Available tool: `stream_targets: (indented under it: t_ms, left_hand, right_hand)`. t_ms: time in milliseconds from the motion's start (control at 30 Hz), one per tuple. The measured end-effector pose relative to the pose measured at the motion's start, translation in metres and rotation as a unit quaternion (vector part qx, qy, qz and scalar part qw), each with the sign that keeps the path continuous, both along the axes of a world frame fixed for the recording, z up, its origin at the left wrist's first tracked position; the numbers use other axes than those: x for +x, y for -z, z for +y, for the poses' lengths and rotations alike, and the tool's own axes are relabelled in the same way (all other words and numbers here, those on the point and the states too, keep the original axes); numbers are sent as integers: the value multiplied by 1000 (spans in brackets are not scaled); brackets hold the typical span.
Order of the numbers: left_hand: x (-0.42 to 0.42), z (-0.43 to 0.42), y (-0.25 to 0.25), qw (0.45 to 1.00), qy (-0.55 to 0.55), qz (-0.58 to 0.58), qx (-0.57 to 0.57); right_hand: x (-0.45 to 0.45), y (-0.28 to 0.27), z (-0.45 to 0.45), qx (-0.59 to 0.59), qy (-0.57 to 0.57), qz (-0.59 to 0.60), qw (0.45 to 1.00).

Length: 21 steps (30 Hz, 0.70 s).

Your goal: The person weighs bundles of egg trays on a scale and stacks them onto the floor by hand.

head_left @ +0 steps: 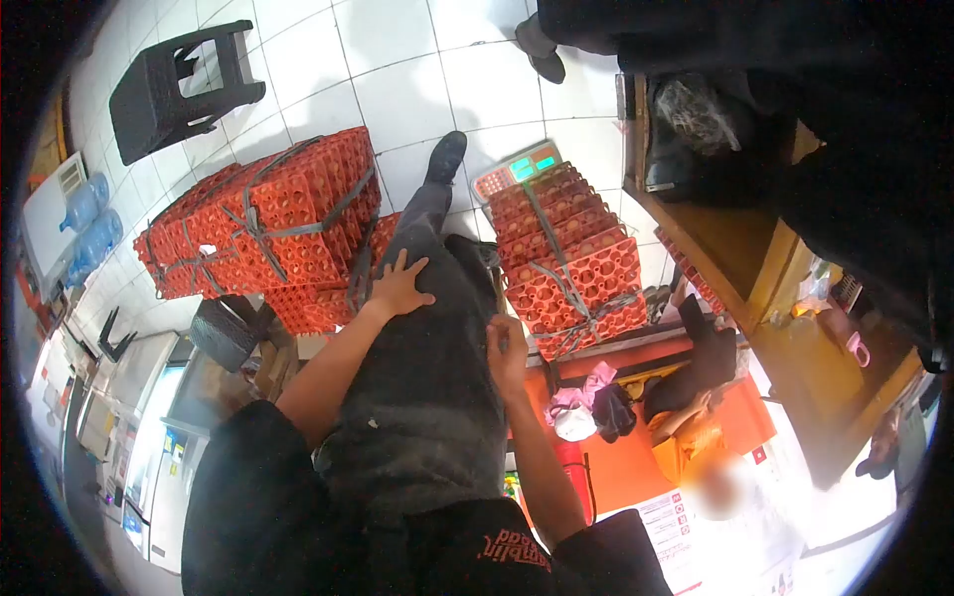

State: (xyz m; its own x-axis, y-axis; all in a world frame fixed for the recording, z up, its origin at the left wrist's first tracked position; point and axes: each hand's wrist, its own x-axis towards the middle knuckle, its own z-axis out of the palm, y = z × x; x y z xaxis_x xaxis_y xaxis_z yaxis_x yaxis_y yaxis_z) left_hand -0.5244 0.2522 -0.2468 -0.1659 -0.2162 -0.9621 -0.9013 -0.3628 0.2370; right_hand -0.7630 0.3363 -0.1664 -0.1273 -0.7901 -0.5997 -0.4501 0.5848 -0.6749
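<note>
My left hand (399,286) lies on my dark trouser leg (407,368), palm down with its fingers spread. My right hand (507,348) is beside my thigh with its fingers curled. A thin strip shows just above it, but I cannot make out whether the fingers hold it. Close to the right hand stands a stack of red egg trays (576,298) bound with grey straps. A larger strapped bundle of red egg trays (268,219) stands left of my leg, on top of more trays. What the trays contain is unclear.
A digital scale (517,169) with lit displays sits behind the right stack. A black stool (184,89) lies on the tiled floor. Blue water bottles (89,228) are at far left. A wooden shelf (735,228) and another person in orange (686,437) are at right.
</note>
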Motion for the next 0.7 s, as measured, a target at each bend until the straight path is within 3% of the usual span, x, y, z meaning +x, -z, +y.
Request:
stream_targets:
  t_ms: [33, 100, 133, 200, 233, 300, 367, 433, 533, 567, 633, 700]
  left_hand:
    - [0, 3, 4, 1000, 0, -1, 1]
    - [2, 7, 16, 999, -31, 18, -7]
    - [4, 14, 33, 999, -31, 17, -6]
    - [14, 30, 81, 991, -119, 19, -53]
    - [20, 28, 96, 991, -118, 17, -55]
    - [32, 12, 125, 990, -137, 7, 12]
    - [32, -20, 156, 1000, 11, -13, 8]
    - [4, -89, 121, 998, 52, 2, -23]
    - [-5, -126, 195, 963, -24, 118, -239]
    - [-6, -135, 217, 943, -38, 145, -297]
    - [-15, -156, 206, 942, -71, 126, -304]
    - [-26, -179, 182, 939, -101, 106, -311]
  right_hand:
    - [-4, 1, 6, 1, 0, -1, 1000]
    - [-14, 1, 23, 156, 0, -4, 988]
    - [-20, 9, 41, 156, 0, -4, 988]
    - [-31, 26, 82, 121, -136, 92, 979]
    - [-33, 22, 89, 120, -135, 91, 979]
    - [-31, 22, 96, 280, -144, 104, 943]
    - [-35, 38, 104, 250, -137, 91, 954]
    - [-36, 43, 105, 225, -128, 79, 963]
    - [-24, 39, 62, 178, -53, 5, 983]
    - [-17, 35, 47, 235, -31, -26, 971]
    - [-11, 36, 34, 288, -9, -56, 956]
    - [-5, 40, 29, 335, -83, -55, 937]
